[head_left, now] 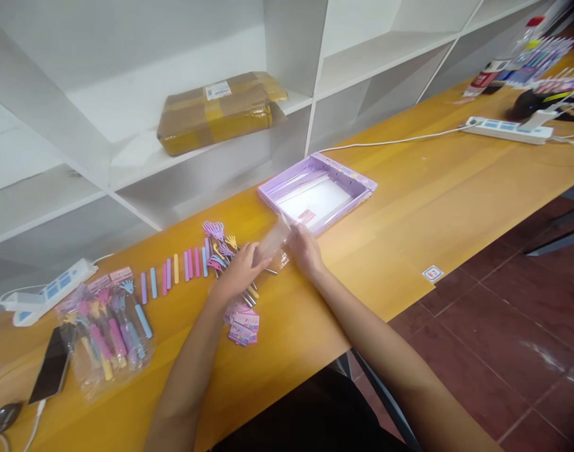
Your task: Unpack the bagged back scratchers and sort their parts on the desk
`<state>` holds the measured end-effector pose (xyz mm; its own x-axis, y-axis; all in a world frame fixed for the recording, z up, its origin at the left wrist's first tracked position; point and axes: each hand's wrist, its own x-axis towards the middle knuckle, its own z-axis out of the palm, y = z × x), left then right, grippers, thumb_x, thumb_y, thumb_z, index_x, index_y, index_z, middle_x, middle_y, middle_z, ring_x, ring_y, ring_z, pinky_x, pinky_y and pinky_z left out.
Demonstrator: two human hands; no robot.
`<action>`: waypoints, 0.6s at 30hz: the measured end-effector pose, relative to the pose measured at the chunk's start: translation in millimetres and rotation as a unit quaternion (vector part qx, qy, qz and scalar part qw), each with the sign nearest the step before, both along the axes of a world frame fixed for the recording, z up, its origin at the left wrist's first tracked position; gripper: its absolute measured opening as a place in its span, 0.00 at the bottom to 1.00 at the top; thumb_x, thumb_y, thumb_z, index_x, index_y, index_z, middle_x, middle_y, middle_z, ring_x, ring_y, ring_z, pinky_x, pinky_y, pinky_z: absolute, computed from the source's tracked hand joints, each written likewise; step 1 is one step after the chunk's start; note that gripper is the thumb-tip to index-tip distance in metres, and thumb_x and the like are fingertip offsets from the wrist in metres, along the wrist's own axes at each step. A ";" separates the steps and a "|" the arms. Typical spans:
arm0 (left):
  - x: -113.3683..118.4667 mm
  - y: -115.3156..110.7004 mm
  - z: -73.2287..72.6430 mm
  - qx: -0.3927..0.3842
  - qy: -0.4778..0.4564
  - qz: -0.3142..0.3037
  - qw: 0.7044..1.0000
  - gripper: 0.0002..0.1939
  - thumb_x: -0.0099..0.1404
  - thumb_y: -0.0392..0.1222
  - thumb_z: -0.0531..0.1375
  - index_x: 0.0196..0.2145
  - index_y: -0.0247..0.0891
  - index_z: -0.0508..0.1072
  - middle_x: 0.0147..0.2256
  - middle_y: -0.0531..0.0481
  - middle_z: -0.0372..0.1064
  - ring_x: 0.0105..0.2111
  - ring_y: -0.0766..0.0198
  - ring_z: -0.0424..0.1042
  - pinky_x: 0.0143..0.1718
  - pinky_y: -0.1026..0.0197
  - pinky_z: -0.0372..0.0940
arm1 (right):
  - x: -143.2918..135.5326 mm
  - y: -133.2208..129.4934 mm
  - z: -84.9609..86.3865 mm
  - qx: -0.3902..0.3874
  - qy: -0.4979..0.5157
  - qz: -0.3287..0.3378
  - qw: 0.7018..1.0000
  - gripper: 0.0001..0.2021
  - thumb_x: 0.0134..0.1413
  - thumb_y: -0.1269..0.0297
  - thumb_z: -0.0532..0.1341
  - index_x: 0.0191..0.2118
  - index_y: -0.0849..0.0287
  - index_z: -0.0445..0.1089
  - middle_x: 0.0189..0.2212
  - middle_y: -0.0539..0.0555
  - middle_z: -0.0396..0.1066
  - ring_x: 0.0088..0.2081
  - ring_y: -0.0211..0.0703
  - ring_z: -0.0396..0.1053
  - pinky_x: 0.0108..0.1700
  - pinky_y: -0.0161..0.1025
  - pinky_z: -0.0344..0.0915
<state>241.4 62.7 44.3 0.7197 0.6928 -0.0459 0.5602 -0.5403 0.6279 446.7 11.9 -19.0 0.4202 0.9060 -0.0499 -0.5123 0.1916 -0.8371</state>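
Left hand [242,270] and right hand [306,250] both grip the clear plastic bag [274,238]; keep tension light to avoid tearing.

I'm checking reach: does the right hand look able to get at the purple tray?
Probably yes: the right hand is close by the near edge of the purple tray and nothing seems to block it, though it appears to be pinching a clear plastic bag.
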 end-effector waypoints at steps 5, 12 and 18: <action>0.3 0.6 0.6 0.012 -0.004 0.009 1.000 0.21 0.79 0.54 0.55 0.61 0.40 0.67 0.58 0.41 0.70 0.60 0.50 0.69 0.62 0.48 0.63 | -4.2 -0.7 -2.1 0.023 -0.016 -0.044 0.999 0.24 0.58 0.35 0.67 0.45 0.50 0.79 0.48 0.53 0.79 0.53 0.55 0.75 0.56 0.50 0.74; 7.5 -1.9 -3.6 0.042 -0.027 0.013 0.999 0.14 0.80 0.47 0.52 0.57 0.40 0.69 0.56 0.40 0.71 0.59 0.51 0.70 0.63 0.47 0.63 | -18.5 -0.4 -7.2 0.011 -0.024 -0.045 0.999 0.27 0.60 0.32 0.63 0.50 0.49 0.79 0.52 0.54 0.81 0.60 0.60 0.74 0.62 0.55 0.71; 9.8 -4.4 -6.3 0.063 -0.043 0.014 0.997 0.14 0.81 0.46 0.52 0.58 0.41 0.68 0.54 0.41 0.69 0.58 0.52 0.70 0.63 0.47 0.64 | -21.5 3.9 -21.5 -0.030 -0.022 -0.059 0.998 0.28 0.58 0.34 0.65 0.51 0.52 0.81 0.52 0.53 0.82 0.61 0.59 0.74 0.66 0.56 0.69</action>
<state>251.1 58.3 38.0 0.6978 0.7087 0.1041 0.5227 -0.6031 0.6025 425.2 15.8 -40.5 0.5261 0.8466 -0.0808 -0.4512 0.1973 -0.8704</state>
